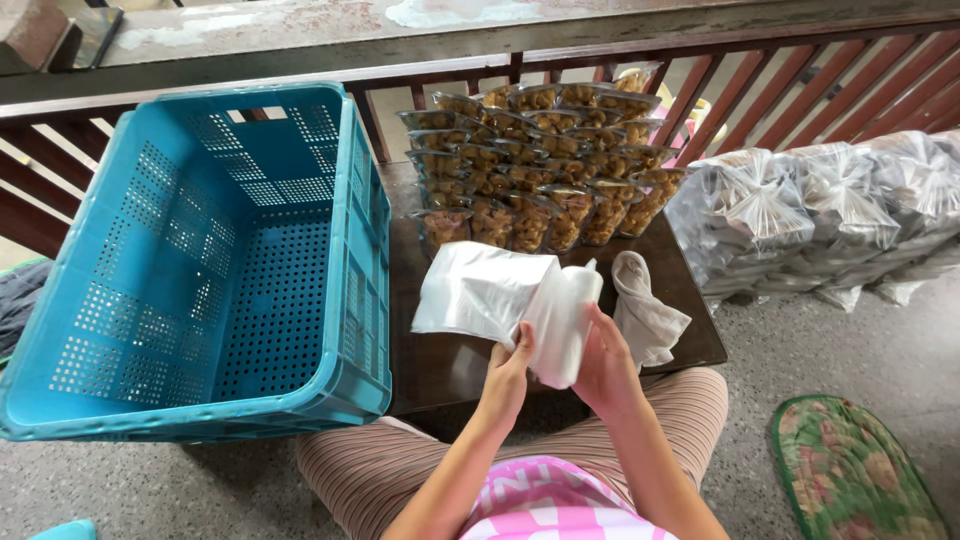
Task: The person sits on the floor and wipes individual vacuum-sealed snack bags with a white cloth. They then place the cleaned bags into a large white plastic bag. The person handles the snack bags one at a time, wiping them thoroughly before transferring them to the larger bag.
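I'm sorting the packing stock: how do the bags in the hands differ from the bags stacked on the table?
The bags in the hands are empty, flat and milky white; the bags on the table are filled with brown snack pieces and clear. The first are held by the left hand and right hand; the second stand in rows. Both are plastic.

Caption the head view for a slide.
Both hands, left and right, hold a white bag over a dark table, between a blue crate and rows of packed snacks.
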